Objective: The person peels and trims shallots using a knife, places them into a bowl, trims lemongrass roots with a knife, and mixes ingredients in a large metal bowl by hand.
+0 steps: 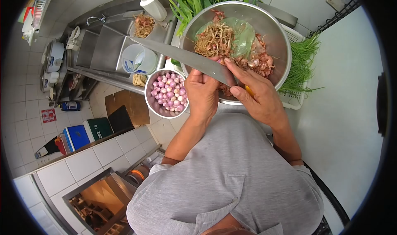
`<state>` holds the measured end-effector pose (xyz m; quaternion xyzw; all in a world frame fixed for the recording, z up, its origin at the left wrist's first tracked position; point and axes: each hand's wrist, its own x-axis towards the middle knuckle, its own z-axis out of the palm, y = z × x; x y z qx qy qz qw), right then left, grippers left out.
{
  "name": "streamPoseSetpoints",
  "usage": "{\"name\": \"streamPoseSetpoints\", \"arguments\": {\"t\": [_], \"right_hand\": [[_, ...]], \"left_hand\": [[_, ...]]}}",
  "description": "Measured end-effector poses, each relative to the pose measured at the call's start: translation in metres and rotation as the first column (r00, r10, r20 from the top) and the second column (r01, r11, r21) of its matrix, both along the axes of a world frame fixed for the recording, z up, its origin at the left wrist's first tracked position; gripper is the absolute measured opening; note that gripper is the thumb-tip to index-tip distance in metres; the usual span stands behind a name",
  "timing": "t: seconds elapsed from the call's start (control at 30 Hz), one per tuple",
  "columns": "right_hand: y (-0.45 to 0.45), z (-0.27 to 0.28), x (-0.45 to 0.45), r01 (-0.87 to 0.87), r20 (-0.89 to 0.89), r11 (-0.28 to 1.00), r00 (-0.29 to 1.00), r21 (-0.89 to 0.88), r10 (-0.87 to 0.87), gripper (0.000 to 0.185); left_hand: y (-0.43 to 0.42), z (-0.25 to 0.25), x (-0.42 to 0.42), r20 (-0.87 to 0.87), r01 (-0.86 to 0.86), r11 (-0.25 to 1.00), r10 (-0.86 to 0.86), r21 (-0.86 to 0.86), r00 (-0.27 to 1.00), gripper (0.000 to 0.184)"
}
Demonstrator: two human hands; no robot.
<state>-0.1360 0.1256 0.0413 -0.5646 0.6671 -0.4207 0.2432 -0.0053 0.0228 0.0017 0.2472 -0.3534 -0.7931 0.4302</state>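
My right hand (258,94) grips a large knife (186,57) by its yellow handle, thumb against the blade's heel. The broad blade points up and to the left, across the front of a big steel bowl (285,40). My left hand (202,90) is closed beneath the blade, its fingertips partly hidden. A shallot (221,62) shows as a small pinkish patch between the two hands. In the big bowl lie dry shallot skins (260,61), a clump of roots (213,42) and a green plastic bag (244,36). Left of my left hand stands a smaller steel bowl (147,94) holding many peeled shallots (169,92).
A steel sink (107,49) is at the left, with a clear plastic tub (140,59) and a pump bottle (153,5) near it. Leafy greens (198,3) lie behind the big bowl. Thin green chives (302,65) rest in a white basket (295,102) at the right.
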Motion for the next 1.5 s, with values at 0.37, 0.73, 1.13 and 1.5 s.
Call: {"name": "streamPoseSetpoints", "arguments": {"t": [0.37, 0.73, 1.13, 1.5], "right_hand": [[0.002, -0.002, -0.003, -0.07, 0.701, 0.994, 0.713, 0.085, -0.01, 0.05], [-0.003, -0.007, 0.005, -0.033, 0.443, 0.996, 0.894, -0.079, 0.064, 0.056], [-0.001, 0.002, 0.006, -0.004, -0.04, 0.999, 0.999, -0.047, 0.002, 0.054], [-0.007, -0.012, 0.008, -0.023, 0.205, 0.981, 0.977, -0.191, 0.062, 0.051]], "left_hand": [[-0.001, -0.003, 0.0, -0.06, -0.015, 0.998, 0.011, -0.062, 0.998, 0.029], [-0.005, -0.009, 0.004, -0.087, 0.0, 0.999, -0.003, -0.035, 0.996, 0.031], [0.0, 0.003, 0.006, 0.047, -0.064, 0.966, 0.079, -0.248, 0.996, 0.033], [-0.006, -0.011, 0.009, 0.023, -0.066, 0.931, 0.079, -0.36, 0.997, 0.033]]}}
